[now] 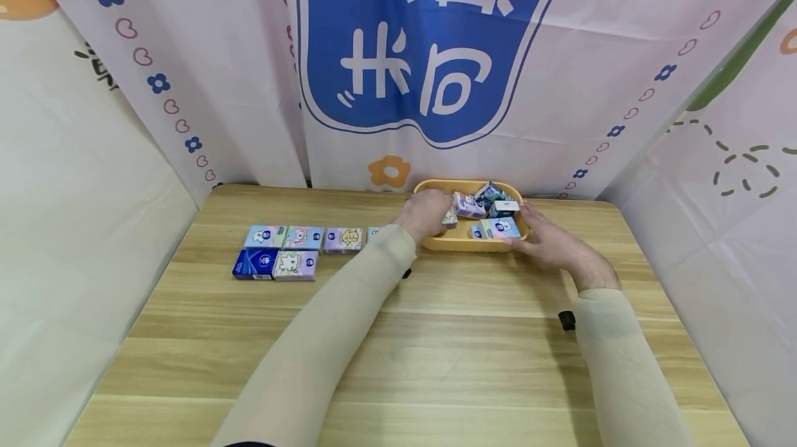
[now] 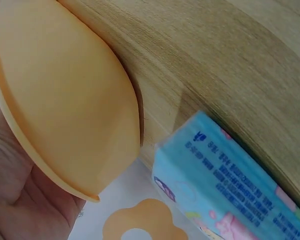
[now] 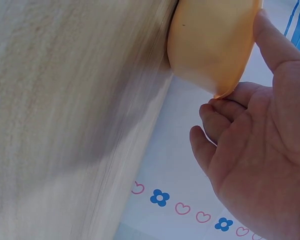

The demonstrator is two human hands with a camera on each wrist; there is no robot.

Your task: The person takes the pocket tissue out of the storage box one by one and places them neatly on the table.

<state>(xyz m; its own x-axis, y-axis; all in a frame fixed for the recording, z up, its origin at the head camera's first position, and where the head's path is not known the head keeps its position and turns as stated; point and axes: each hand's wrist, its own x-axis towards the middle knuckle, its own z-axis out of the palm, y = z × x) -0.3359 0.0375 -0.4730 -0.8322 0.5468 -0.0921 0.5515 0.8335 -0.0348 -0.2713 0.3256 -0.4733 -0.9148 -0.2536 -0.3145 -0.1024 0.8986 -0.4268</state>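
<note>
A yellow basket [image 1: 463, 245] stands at the back of the table with several small tissue packs inside. My left hand [image 1: 425, 214] reaches over its left end, fingers bent down at a tissue pack [image 1: 450, 219] that it partly covers; its fingertips are hidden and I cannot tell whether they grip the pack. At the basket's right end, my right hand [image 1: 551, 239] holds the rim, thumb at the front and fingers round the end. The right wrist view shows this thumb [image 3: 275, 42] against the basket wall [image 3: 210, 42]. Other packs in the basket include a light blue one [image 1: 501, 227] and a purple one [image 1: 468, 205].
Left of the basket, tissue packs lie in two rows, among them a dark blue pack [image 1: 254, 263] and a yellow-bear pack [image 1: 344, 240]. A light blue pack [image 2: 225, 175] stands close to the basket. A printed curtain [image 1: 560, 87] hangs behind the table [image 1: 461, 364].
</note>
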